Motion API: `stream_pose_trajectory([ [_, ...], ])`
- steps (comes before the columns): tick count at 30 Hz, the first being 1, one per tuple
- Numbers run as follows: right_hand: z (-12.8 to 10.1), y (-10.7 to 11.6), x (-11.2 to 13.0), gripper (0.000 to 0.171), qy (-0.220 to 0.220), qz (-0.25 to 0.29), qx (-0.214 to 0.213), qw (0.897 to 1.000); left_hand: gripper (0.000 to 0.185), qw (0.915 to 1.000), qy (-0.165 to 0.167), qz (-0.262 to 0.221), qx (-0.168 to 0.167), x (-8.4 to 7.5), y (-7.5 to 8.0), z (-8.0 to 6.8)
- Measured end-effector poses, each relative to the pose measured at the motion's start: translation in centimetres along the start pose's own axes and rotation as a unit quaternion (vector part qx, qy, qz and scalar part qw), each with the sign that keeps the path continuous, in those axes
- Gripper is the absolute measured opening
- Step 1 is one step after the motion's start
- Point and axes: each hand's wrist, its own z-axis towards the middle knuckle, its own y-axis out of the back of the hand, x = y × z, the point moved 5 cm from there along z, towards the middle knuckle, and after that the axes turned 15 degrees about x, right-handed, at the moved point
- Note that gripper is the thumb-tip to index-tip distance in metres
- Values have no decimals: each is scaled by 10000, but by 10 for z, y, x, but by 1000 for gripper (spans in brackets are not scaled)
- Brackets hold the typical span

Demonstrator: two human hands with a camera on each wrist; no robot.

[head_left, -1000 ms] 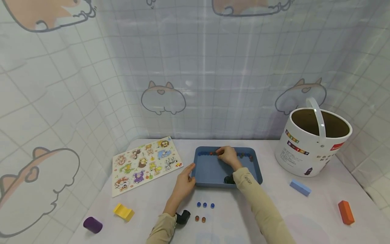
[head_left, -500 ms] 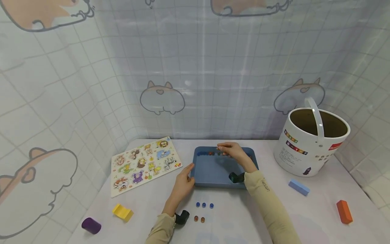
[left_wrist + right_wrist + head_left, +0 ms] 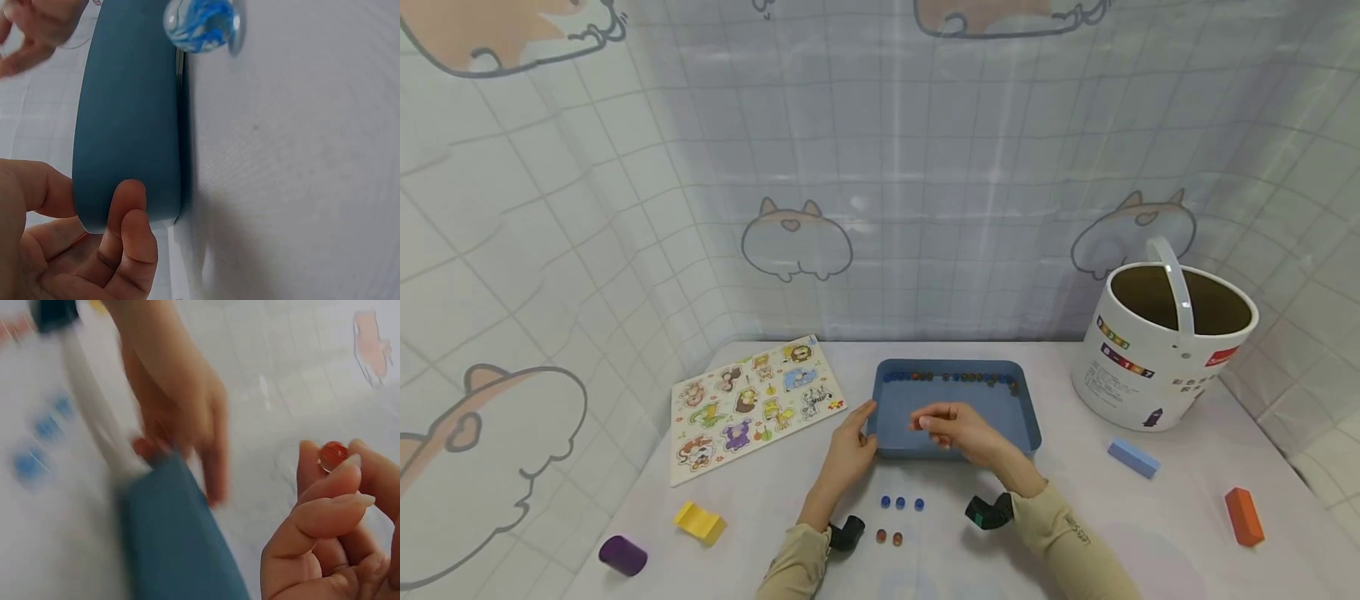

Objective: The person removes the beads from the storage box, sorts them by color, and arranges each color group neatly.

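Observation:
My left hand (image 3: pixel 847 454) grips the near left corner of a blue tray (image 3: pixel 917 425), its fingers curled about the wall in the left wrist view. Above the tray's front part, my right hand (image 3: pixel 958 429) pinches a clear marble with a red-orange swirl (image 3: pixel 334 455) between thumb and fingertips. Along the tray's far wall runs a row of several small marbles (image 3: pixel 977 377), blue, reddish and dark, with a gap in it. On the table before the tray lie three blue marbles (image 3: pixel 900 503) in a line. Two orange-brown marbles (image 3: pixel 889 538) sit nearer still.
An animal puzzle board (image 3: pixel 752 404) lies left of the tray. A yellow block (image 3: pixel 700 523) and a purple cylinder (image 3: pixel 622 555) are at the front left. To the right stand a white bucket (image 3: pixel 1138 375), a light blue block (image 3: pixel 1133 458) and an orange block (image 3: pixel 1244 517).
My right hand has lifted from the marble row at the far wall and come toward me with the red-orange marble. The row now shows in full. My left hand stays on the tray.

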Motion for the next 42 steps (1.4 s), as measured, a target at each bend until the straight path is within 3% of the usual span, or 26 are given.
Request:
stream_pose_trajectory([
  [4, -10, -24, -20, 42, -179, 112, 262, 9994, 57, 9999, -67, 107, -64, 1, 0, 1],
  [7, -20, -38, -35, 45, -331, -126, 307, 9989, 57, 9997, -104, 199, -103, 2, 0, 2],
  [13, -39, -57, -63, 33, -468, -445, 127, 9978, 57, 9999, -46, 156, -34, 0, 0, 1],
  [16, -43, -61, -68, 26, -413, -845, -37, 9956, 57, 9999, 4, 136, 27, 0, 0, 1],
  [21, -43, -67, -71, 13, -476, -1824, -139, 9820, 57, 9999, 84, 104, 106, 0, 0, 1],
  [24, -43, -70, -73, 11, -525, -2068, -165, 9768, 57, 9999, 82, 78, 120, 2, -1, 1],
  [29, -42, -72, -72, 12, -441, -2251, -154, 9732, 57, 9999, 83, 114, 86, 3, -1, 1],
  [34, -45, -67, -63, 20, -401, -1952, 37, 9799, 57, 9999, 91, 85, 50, 2, -2, 2],
  [39, -51, -41, -30, 26, -266, -1620, -258, 9861, 57, 9999, 90, 56, 82, 1, -2, 2],
  [42, -55, -19, -4, 29, 7, -1743, -604, 9828, 58, 9999, 94, 37, 78, 1, -1, 2],
])
